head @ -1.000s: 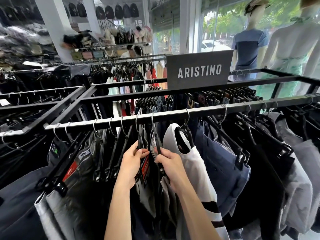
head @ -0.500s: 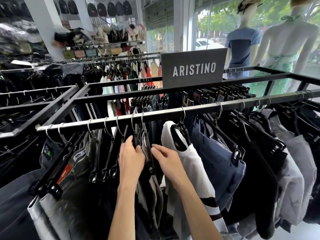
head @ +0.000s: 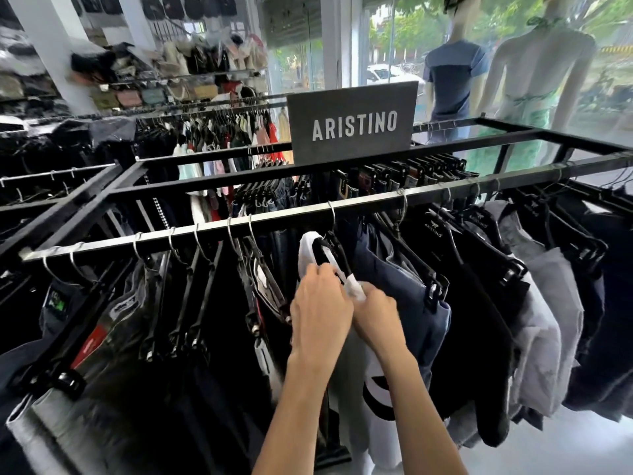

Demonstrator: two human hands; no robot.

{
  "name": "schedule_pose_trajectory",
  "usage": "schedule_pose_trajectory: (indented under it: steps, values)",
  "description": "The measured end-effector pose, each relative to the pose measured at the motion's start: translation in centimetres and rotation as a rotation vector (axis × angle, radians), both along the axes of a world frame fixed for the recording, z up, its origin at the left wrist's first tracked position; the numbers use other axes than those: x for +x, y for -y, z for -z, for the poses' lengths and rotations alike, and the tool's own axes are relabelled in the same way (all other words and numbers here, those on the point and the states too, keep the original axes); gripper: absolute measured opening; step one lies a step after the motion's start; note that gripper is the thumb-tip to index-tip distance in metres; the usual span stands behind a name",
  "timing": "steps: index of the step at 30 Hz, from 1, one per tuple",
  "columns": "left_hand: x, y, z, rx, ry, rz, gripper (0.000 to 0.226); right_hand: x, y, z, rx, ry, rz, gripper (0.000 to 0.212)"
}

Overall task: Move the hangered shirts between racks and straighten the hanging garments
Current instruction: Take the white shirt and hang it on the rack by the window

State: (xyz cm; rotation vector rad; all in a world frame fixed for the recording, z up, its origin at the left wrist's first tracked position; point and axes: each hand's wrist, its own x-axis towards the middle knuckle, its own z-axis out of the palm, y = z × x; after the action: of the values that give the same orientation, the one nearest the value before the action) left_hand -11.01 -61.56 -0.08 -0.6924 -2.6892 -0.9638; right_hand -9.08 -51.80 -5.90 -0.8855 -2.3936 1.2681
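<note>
Left hand and right hand side by side, fingers curled.

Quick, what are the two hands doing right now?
Left hand: fingers curled on the white shirt at its hanger, gripping it.
Right hand: fingers curled on the same shirt's shoulder, gripping it.

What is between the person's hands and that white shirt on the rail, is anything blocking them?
Nothing visible. Both the left hand and the right hand are already on the white shirt, at its shoulder just below the black hanger. The dark garments on either side hang apart from it.
</note>
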Motion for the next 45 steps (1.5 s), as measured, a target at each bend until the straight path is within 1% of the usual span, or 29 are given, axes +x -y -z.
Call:
schedule_pose_trajectory:
  steps: [1, 3, 6, 8, 11, 14, 21, 27, 32, 38, 40, 43, 45]
  values:
    - [0.3, -0.6, 0.4, 0.008, 0.072, 0.023, 0.030, 0.0, -0.1, 0.4, 0.072, 0.009, -0.020, 0.024]
    - [0.6, -1.6, 1.5, 0.020, 0.225, 0.048, 0.030, 0.1, -0.2, 1.0, 0.191, 0.003, -0.054, 0.013]
    - [-0.2, -2.5, 3.6, 0.096, 0.395, 0.080, 0.037, -0.1, -0.6, 1.4, 0.211, -0.006, -0.061, 0.008]
    - [-1.4, -2.6, 4.3, 0.164, 0.431, 0.118, 0.041, -0.3, -0.8, 1.7, 0.196, -0.020, -0.055, 0.013]
    - [-3.1, -2.5, 4.8, 0.238, 0.493, 0.130, 0.044, -0.5, -0.8, 1.6, 0.085, -0.076, -0.012, 0.033]
    - [-4.2, -2.3, 5.2, 0.357, 0.535, 0.129, 0.040, -0.6, -0.7, 1.4, 0.072, -0.085, 0.005, 0.037]
    - [-4.3, -2.6, 5.4, 0.576, 0.619, 0.197, 0.036, -0.3, -1.4, 1.2, 0.186, -0.096, -0.002, 0.032]
    - [-4.3, -3.0, 5.9, 0.644, 0.625, 0.197, 0.033, 0.3, -1.7, 0.7, 0.192, -0.085, 0.010, 0.030]
    - [-4.1, -2.6, 5.8, 0.704, 0.630, 0.239, 0.035, 0.3, -1.6, 0.6, 0.198, -0.103, 0.014, 0.031]
    - [-4.6, -2.7, 5.5, 0.677, 0.615, 0.288, 0.035, 0.8, -2.3, 0.0, 0.148, -0.160, 0.034, 0.036]
    - [-4.9, -2.9, 5.2, 0.670, 0.617, 0.308, 0.034, 0.8, -2.8, -0.3, 0.133, -0.148, 0.029, 0.034]
    - [-5.4, -3.5, 3.7, 0.716, 0.696, 0.304, 0.035, 0.6, -4.5, -1.3, 0.113, -0.123, -0.038, 0.025]
    - [-5.7, -3.8, 2.6, 0.730, 0.746, 0.324, 0.030, 0.9, -5.9, -2.2, 0.117, -0.123, -0.091, 0.023]
